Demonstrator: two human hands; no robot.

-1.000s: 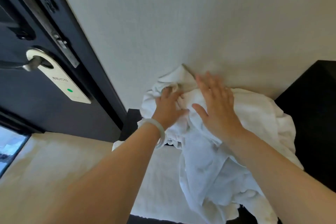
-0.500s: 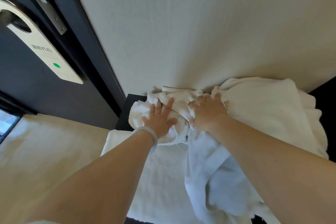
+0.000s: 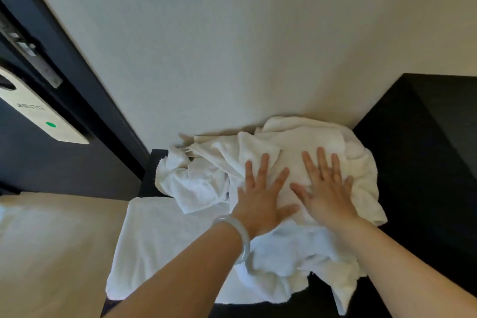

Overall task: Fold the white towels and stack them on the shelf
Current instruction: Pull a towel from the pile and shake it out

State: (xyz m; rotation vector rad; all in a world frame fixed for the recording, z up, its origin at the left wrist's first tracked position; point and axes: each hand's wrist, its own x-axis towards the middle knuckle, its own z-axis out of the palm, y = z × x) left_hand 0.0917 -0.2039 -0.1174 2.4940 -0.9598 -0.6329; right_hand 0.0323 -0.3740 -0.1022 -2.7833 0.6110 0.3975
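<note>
**Both palms flat on the towel heap**

Against the wall (image 3: pixel 232 46), right of the dark door (image 3: pixel 38 168), the black shelf (image 3: pixel 426 162) carries the crumpled white towels (image 3: pixel 201 181), one spilling over its front edge. The left hand (image 3: pixel 260 201) and right hand (image 3: pixel 325 188) press side by side on the heap, fingers straight and spread, grasping nothing. Half a second ago the right was curled into the cloth. The door tag (image 3: pixel 38 116) bears a green dot; its print is too blurred to read. A pale bangle (image 3: pixel 244 237) circles the left wrist.

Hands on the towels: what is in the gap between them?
In the head view, only rumpled white towel shows between the left hand and the right hand, both pressed flat on it.
</note>
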